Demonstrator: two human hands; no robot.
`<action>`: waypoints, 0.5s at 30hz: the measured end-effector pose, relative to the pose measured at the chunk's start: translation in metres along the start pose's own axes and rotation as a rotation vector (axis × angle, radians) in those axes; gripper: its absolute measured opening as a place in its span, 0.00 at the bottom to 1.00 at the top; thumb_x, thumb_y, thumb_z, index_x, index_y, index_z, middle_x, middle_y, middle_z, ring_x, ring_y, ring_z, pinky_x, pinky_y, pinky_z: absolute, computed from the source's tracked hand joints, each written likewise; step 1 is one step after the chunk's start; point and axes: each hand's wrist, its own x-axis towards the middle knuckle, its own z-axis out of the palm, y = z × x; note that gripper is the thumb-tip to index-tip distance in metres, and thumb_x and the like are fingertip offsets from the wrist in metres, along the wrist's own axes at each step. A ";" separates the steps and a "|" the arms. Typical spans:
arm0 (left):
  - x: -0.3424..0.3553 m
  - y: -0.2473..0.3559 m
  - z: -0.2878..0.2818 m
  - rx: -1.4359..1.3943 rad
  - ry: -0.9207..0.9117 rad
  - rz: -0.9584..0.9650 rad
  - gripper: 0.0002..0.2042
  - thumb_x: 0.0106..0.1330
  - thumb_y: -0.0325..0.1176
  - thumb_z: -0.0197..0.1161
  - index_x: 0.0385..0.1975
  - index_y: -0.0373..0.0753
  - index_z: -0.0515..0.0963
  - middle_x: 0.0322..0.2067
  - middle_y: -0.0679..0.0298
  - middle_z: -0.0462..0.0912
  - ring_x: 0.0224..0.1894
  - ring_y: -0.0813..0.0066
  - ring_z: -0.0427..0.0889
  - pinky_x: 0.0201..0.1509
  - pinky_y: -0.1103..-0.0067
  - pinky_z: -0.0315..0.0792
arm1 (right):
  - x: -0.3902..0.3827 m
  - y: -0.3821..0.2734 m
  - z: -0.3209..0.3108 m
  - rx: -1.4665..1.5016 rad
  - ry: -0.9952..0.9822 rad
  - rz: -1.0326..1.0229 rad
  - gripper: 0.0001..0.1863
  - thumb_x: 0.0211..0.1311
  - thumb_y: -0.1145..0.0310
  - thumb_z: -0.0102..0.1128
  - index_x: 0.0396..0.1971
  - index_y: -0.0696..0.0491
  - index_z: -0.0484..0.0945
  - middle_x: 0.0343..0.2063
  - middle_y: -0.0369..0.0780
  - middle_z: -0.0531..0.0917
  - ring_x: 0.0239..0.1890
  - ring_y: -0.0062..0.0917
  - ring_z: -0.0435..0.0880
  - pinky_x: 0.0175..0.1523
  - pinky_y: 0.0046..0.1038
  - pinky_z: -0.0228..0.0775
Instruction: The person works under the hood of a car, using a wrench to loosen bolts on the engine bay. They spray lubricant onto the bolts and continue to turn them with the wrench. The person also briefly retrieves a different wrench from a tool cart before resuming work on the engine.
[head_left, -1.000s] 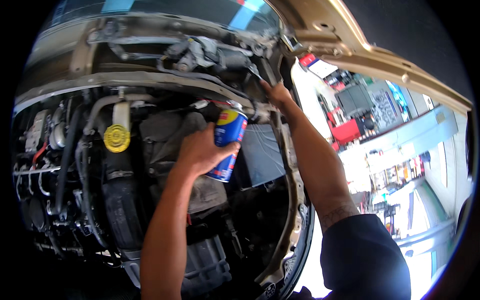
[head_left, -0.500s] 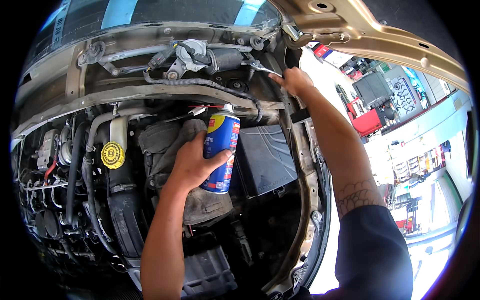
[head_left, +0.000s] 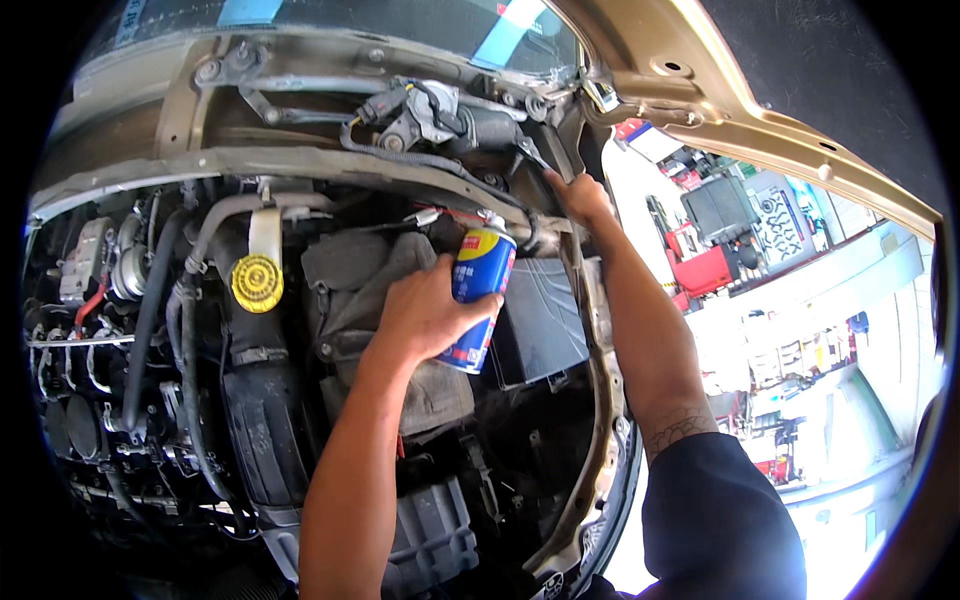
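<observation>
My left hand (head_left: 430,312) is wrapped round a blue and yellow spray can (head_left: 482,290) with a white top and a thin red straw. The can leans slightly right over the engine bay, above a grey cloth (head_left: 432,395) and beside a black box cover (head_left: 543,320). Farther off, my right hand (head_left: 584,198) grips the handle of a silver wrench (head_left: 533,152). The wrench's head meets the linkage at the right end of the wiper motor (head_left: 490,132). How it seats there is too small to tell.
A yellow filler cap (head_left: 257,284) stands left of the can, near hoses and a black intake duct (head_left: 262,435). A metal crossbar (head_left: 300,160) runs before the wiper linkage. The raised hood (head_left: 720,90) hangs at upper right. Beyond the fender, shop equipment (head_left: 715,265) is visible.
The view has shifted, so the engine bay sits farther right in the picture. The can tilts more to the right. My right hand and the wrench have swung slightly nearer, the handle now angled more steeply.
</observation>
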 end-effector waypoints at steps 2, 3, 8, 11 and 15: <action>0.000 -0.001 0.002 0.042 -0.010 0.015 0.33 0.53 0.62 0.69 0.43 0.34 0.78 0.34 0.48 0.87 0.39 0.52 0.88 0.48 0.66 0.78 | -0.008 -0.004 0.007 0.073 0.001 0.029 0.48 0.63 0.27 0.47 0.56 0.64 0.77 0.57 0.58 0.78 0.62 0.50 0.76 0.65 0.46 0.68; 0.000 -0.001 0.003 0.073 -0.011 0.008 0.34 0.53 0.62 0.69 0.44 0.34 0.77 0.34 0.48 0.87 0.39 0.52 0.88 0.48 0.65 0.78 | -0.008 -0.004 0.009 0.050 0.026 0.023 0.47 0.64 0.29 0.46 0.56 0.64 0.76 0.57 0.58 0.77 0.63 0.50 0.75 0.65 0.46 0.68; -0.001 -0.004 0.004 -0.002 -0.006 -0.012 0.36 0.52 0.65 0.68 0.46 0.34 0.76 0.34 0.49 0.87 0.38 0.54 0.88 0.49 0.66 0.79 | 0.009 0.015 -0.007 -0.186 -0.045 -0.363 0.41 0.72 0.34 0.39 0.40 0.62 0.84 0.38 0.58 0.85 0.47 0.52 0.84 0.54 0.49 0.75; -0.001 -0.006 0.003 0.002 -0.001 -0.004 0.37 0.52 0.65 0.67 0.47 0.34 0.76 0.35 0.50 0.87 0.39 0.55 0.88 0.49 0.67 0.79 | 0.027 0.029 -0.018 -0.307 0.192 -0.455 0.38 0.72 0.34 0.40 0.34 0.57 0.85 0.35 0.53 0.86 0.43 0.51 0.84 0.52 0.49 0.75; 0.000 -0.007 0.003 -0.042 -0.033 -0.010 0.36 0.53 0.65 0.67 0.47 0.34 0.76 0.35 0.50 0.87 0.39 0.55 0.88 0.49 0.67 0.78 | 0.038 0.034 -0.011 -0.135 0.065 -0.512 0.39 0.70 0.34 0.45 0.33 0.61 0.84 0.34 0.55 0.85 0.42 0.51 0.85 0.51 0.47 0.75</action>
